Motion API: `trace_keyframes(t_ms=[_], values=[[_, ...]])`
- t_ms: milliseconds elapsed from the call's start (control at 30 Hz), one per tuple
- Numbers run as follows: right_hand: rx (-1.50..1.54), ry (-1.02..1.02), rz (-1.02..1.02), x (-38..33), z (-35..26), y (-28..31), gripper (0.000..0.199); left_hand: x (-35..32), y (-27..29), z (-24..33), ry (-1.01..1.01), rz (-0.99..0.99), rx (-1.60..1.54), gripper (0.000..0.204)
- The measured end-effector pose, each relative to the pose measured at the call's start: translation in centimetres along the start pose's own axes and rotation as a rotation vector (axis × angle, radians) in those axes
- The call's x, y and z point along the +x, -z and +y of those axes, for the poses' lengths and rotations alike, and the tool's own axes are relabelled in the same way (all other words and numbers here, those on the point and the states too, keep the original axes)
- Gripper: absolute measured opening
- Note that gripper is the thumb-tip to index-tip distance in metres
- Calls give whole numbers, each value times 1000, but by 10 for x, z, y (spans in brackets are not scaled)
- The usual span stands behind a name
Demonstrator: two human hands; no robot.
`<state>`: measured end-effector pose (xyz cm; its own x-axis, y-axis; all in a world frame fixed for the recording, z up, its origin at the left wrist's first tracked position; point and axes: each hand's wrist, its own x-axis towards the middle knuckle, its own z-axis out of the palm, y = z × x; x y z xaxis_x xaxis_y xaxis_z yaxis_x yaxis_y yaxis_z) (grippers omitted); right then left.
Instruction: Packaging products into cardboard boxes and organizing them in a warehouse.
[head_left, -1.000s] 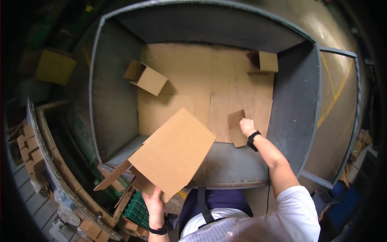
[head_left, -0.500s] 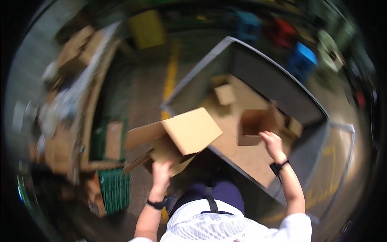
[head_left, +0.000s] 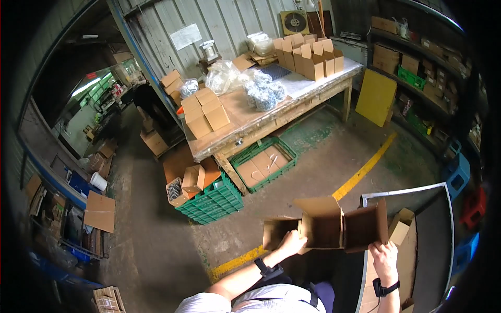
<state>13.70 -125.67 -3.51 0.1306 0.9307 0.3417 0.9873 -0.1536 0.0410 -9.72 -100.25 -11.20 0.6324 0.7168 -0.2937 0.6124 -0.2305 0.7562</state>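
Three open cardboard boxes hang side by side in front of me, their dark insides showing. My left hand [head_left: 292,244] is closed on the walls where the left box [head_left: 274,232] meets the middle box [head_left: 322,230]. The middle box has a flap standing up at its far side. My right hand [head_left: 384,255] pinches the near right corner of the right box [head_left: 364,227], which sits against the middle one. Just beyond my right hand, another cardboard box [head_left: 401,226] lies in the grey-walled bin [head_left: 443,208].
Ahead stands a wooden workbench [head_left: 242,136] bearing open boxes [head_left: 313,58], closed-up boxes [head_left: 206,112] and plastic bags [head_left: 224,77]. Green crates [head_left: 211,201] stand below it. Shelves [head_left: 417,65], a yellow board [head_left: 376,97] and blue stools [head_left: 459,175] are at the right.
My view has swung left from the bin toward the workbench. The right hand's box has come out of the bin, and both hands' boxes are now together in a row.
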Motion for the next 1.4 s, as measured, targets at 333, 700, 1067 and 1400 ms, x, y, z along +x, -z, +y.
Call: trace_keyframes(t_ms=[333,700,1067,1400], values=[[78,-166,4,16,73,-17,28,75,-38,-7,-128,-183,-260,24],[-44,-994,-236,-101,141,-71,25,187,-1,37,145,-115,-568,41],[219,-1206,-420,-190,138,-216,18,260,-11,66,212,-302,-396,36],[328,-940,-370,-158,245,-383,15,228,-22,57,409,-61,-337,49]])
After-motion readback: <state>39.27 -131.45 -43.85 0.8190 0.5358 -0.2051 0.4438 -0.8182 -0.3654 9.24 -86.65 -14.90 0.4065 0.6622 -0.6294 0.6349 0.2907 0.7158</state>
